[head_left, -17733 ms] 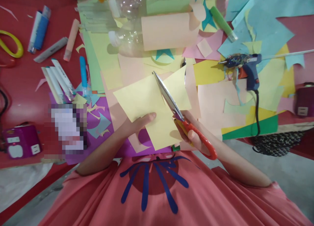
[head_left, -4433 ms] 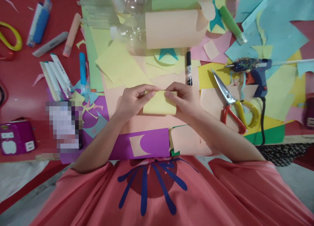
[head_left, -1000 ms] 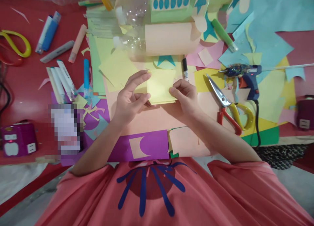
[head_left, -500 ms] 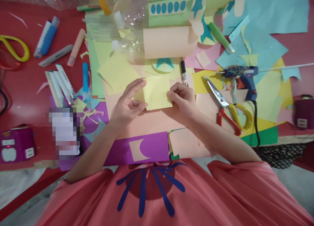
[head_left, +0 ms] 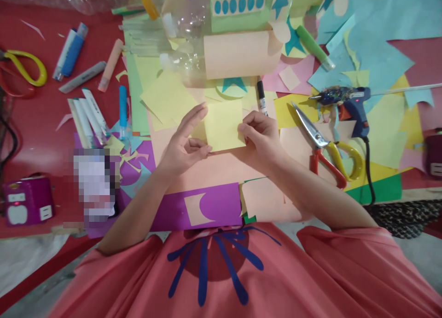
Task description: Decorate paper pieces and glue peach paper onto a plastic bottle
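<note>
A small pale yellow sheet of paper (head_left: 225, 125) is held up between my two hands. My left hand (head_left: 184, 141) grips its left side, fingertips at the upper corner and thumb at the lower one. On the right edge, my right hand (head_left: 260, 136) pinches the paper between thumb and bent fingers. Beneath lies a larger peach sheet (head_left: 193, 173). Just beyond the paper are a black marker (head_left: 261, 98) and a teal star on a yellow round (head_left: 233, 85). Scissors with red and yellow handles (head_left: 322, 145) lie to the right of my right hand.
A glue gun (head_left: 355, 105) with its cord rests on coloured paper at the right. Plastic bottles (head_left: 186, 62), one wrapped in peach paper (head_left: 241, 55), lie at the back. Several markers (head_left: 90, 115), a purple box (head_left: 28, 202) and a second pair of scissors (head_left: 26, 68) are at the left.
The whole view has shifted slightly, so things appear a little farther right. Both hands keep their hold on the yellow paper, with almost no change in pose.
</note>
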A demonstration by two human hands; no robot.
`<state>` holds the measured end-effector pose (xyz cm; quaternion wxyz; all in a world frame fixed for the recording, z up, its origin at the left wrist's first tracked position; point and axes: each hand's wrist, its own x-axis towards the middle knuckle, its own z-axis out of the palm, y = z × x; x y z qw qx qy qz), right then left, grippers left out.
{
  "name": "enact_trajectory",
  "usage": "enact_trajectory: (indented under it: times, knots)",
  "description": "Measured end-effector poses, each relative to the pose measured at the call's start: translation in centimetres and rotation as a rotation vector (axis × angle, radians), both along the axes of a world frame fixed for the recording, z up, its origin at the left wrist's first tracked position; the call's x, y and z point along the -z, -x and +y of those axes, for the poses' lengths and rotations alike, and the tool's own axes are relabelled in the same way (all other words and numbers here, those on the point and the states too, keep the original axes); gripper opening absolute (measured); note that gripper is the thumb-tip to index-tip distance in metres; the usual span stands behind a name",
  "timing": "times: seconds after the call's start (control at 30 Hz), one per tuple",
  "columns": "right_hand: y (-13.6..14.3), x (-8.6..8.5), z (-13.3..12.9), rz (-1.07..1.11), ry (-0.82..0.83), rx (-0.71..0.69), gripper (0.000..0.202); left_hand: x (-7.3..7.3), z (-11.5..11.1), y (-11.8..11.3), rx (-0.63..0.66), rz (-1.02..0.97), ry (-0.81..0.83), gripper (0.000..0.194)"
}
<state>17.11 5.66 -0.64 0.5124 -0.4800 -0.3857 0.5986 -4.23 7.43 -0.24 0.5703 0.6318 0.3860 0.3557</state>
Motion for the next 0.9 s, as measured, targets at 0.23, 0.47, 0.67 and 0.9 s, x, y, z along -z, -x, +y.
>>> enact_trajectory:
  times: [0.23,0.47,0.67,0.9]
  knots:
    - [-0.03,0.09,-0.04,0.001,-0.003,0.011,0.022,-0.09,0.13,0.07,0.027,0.021,-0.028,0.073]
    - [-0.21,-0.15,-0.17,0.098,-0.004,-0.029,0.019,-0.37,0.02,0.18,0.061,0.023,-0.033,0.075]
    - [-0.06,-0.27,-0.18,0.12,0.039,-0.07,0.018,-0.3,0.04,0.18,0.068,0.052,-0.075,0.081]
    - [-0.04,-0.51,-0.31,0.094,0.04,-0.077,0.028,0.0,0.04,0.15,-0.023,-0.084,-0.087,0.087]
